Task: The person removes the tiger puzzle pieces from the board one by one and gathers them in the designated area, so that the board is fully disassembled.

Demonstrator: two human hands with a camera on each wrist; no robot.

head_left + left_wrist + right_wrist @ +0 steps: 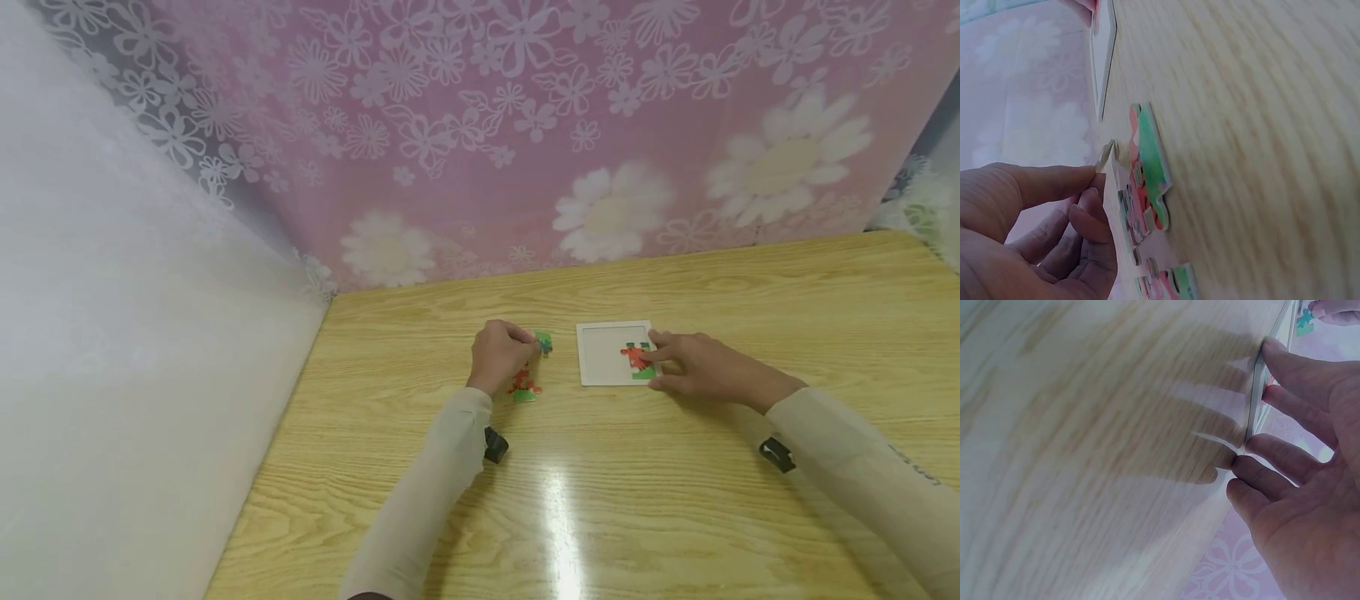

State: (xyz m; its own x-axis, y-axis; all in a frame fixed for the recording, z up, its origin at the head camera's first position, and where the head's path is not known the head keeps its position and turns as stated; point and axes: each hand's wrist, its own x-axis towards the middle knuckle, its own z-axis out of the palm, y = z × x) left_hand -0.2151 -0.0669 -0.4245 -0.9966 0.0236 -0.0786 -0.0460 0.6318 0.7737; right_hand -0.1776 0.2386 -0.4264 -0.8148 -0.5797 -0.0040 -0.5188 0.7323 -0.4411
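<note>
My left hand [498, 357] pinches a green and blue jigsaw piece [544, 342] between thumb and fingertips, raised edge-on in the left wrist view. Just below that hand, red and green jigsaw pieces [523, 395] lie on the table. A white puzzle tray [600, 358] lies to the right, with joined red and green pieces [643, 372] in its near right corner. At the tray's right edge is my right hand [693, 367], fingers spread and fairly straight. Its thumb touches the near corner, one finger rests on the red piece, and other fingertips reach the edge.
The wood-grain table [360, 467] meets a pink flowered curtain [465, 167] at the back and a pale wall [135, 350] on the left. More loose pieces [1169, 284] lie near the left hand. Dark bands [495, 445] show at both wrists.
</note>
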